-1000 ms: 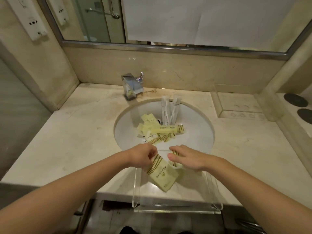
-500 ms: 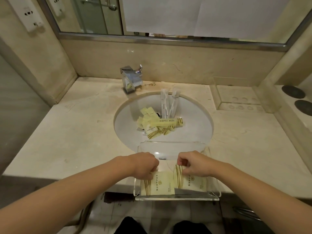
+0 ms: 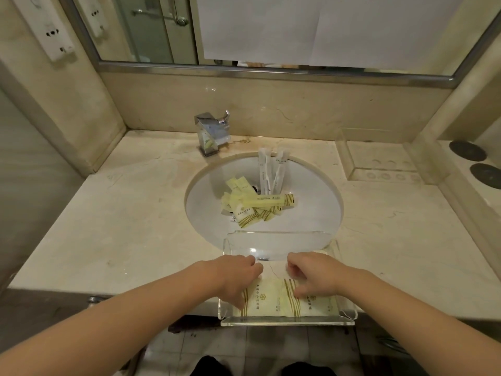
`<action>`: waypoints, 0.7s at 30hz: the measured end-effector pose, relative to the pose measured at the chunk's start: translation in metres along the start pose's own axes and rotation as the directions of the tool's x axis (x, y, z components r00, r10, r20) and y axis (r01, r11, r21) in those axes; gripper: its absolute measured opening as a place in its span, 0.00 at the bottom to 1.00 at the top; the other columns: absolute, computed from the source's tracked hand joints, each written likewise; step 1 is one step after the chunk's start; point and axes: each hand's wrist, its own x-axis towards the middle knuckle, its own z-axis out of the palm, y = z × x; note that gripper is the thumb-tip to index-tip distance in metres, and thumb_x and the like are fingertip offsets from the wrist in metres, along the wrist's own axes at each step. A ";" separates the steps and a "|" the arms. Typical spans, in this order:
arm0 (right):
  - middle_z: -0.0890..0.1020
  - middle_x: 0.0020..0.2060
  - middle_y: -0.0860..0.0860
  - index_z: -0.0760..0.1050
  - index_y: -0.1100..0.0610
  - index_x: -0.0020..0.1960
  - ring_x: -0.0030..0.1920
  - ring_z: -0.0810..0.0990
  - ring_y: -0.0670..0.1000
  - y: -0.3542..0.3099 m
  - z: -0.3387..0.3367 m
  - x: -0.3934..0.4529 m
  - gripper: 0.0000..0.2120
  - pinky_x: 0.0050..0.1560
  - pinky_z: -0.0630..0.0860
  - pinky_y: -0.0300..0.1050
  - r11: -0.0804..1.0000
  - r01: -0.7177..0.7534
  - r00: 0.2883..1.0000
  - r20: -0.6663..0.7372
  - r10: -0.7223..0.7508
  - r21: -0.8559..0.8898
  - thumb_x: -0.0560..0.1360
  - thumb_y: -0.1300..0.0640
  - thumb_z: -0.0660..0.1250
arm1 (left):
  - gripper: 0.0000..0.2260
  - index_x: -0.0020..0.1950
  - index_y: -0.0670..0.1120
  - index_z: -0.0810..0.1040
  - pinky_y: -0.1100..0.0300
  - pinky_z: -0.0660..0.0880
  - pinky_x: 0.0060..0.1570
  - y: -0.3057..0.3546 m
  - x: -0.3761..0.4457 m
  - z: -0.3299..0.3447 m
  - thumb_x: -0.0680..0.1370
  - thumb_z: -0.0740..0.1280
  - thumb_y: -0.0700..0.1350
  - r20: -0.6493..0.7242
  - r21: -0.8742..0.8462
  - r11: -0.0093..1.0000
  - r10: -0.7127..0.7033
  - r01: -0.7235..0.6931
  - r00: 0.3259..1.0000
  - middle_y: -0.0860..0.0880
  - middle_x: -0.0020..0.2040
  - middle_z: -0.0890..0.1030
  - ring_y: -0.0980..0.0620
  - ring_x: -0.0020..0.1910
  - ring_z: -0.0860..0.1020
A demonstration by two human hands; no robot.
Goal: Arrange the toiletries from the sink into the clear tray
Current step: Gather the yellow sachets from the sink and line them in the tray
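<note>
While bent over the marble counter (image 3: 130,234), pressing two pale yellow flat packets side by side into the clear tray (image 3: 287,321) at the counter's near edge. Left hand (image 3: 238,275) curled, fingertips down on the left packet (image 3: 264,299); right hand (image 3: 314,275) curled likewise, fingertips on the right packet (image 3: 318,305). Cannot tell whether pinching or only pressing. Beyond the tray, in the white sink (image 3: 311,213): a heap of yellow sachets (image 3: 252,213), one long yellow tube (image 3: 273,200) across them, two white wrapped toothbrushes (image 3: 271,172) leaning on the far wall. Behind the basin, a chrome faucet (image 3: 211,131).
</note>
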 end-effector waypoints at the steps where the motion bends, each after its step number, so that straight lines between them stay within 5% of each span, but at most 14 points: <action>1: 0.77 0.41 0.47 0.67 0.49 0.43 0.38 0.72 0.48 0.001 -0.001 0.000 0.14 0.38 0.72 0.43 1.000 -0.004 1.000 0.014 0.004 -0.001 0.65 0.49 0.72 | 0.29 0.66 0.44 0.65 0.51 0.74 0.52 0.000 0.000 0.000 0.71 0.73 0.52 0.007 0.011 1.000 0.015 -0.015 1.000 0.44 0.59 0.72 0.45 0.56 0.73; 6: 0.77 0.40 0.47 0.68 0.49 0.42 0.39 0.74 0.49 0.002 -0.002 0.002 0.16 0.40 0.74 0.46 1.000 -0.013 0.999 0.041 0.012 0.021 0.64 0.43 0.71 | 0.28 0.62 0.44 0.68 0.53 0.69 0.53 -0.005 -0.001 -0.001 0.70 0.72 0.58 -0.060 0.118 0.991 0.065 -0.058 0.996 0.45 0.58 0.73 0.46 0.55 0.71; 9: 0.77 0.35 0.46 0.68 0.48 0.39 0.37 0.76 0.48 -0.001 -0.005 0.006 0.12 0.37 0.72 0.44 0.999 0.007 0.995 -0.101 -0.002 0.054 0.70 0.41 0.66 | 0.24 0.60 0.46 0.71 0.53 0.69 0.55 -0.013 -0.002 -0.006 0.71 0.68 0.60 -0.206 0.109 0.993 0.074 -0.052 0.976 0.47 0.55 0.73 0.47 0.53 0.71; 12: 0.77 0.32 0.46 0.70 0.52 0.38 0.34 0.75 0.48 -0.008 -0.014 0.010 0.12 0.35 0.71 0.43 0.996 0.038 0.947 -0.320 -0.010 0.080 0.74 0.45 0.63 | 0.13 0.55 0.48 0.74 0.57 0.70 0.51 -0.025 -0.003 -0.017 0.76 0.63 0.54 -0.486 -0.039 0.999 0.010 -0.033 0.874 0.50 0.51 0.75 0.50 0.49 0.73; 15: 0.77 0.32 0.47 0.70 0.54 0.39 0.35 0.76 0.49 -0.014 -0.028 0.019 0.10 0.35 0.70 0.42 0.986 0.067 0.882 -0.471 0.012 0.151 0.76 0.50 0.63 | 0.07 0.50 0.49 0.75 0.62 0.69 0.43 -0.045 0.004 -0.028 0.76 0.64 0.50 -0.611 -0.266 0.962 -0.220 0.065 0.760 0.52 0.47 0.75 0.53 0.45 0.73; 18: 0.76 0.30 0.45 0.71 0.54 0.39 0.34 0.75 0.49 -0.015 -0.043 0.037 0.09 0.36 0.73 0.45 0.965 0.073 0.831 -0.550 0.081 0.252 0.76 0.52 0.63 | 0.03 0.44 0.46 0.76 0.60 0.71 0.39 -0.072 0.020 -0.037 0.75 0.67 0.45 -0.489 -0.650 0.747 -0.549 0.136 0.678 0.52 0.41 0.77 0.51 0.42 0.75; 21: 0.74 0.28 0.44 0.71 0.53 0.37 0.32 0.73 0.48 -0.011 -0.055 0.063 0.09 0.36 0.73 0.47 0.927 0.027 0.826 -0.531 0.191 0.375 0.75 0.54 0.63 | 0.05 0.40 0.45 0.74 0.62 0.68 0.34 -0.098 0.037 -0.039 0.75 0.67 0.43 -0.251 -0.866 0.468 -0.711 0.175 0.656 0.52 0.37 0.76 0.52 0.38 0.74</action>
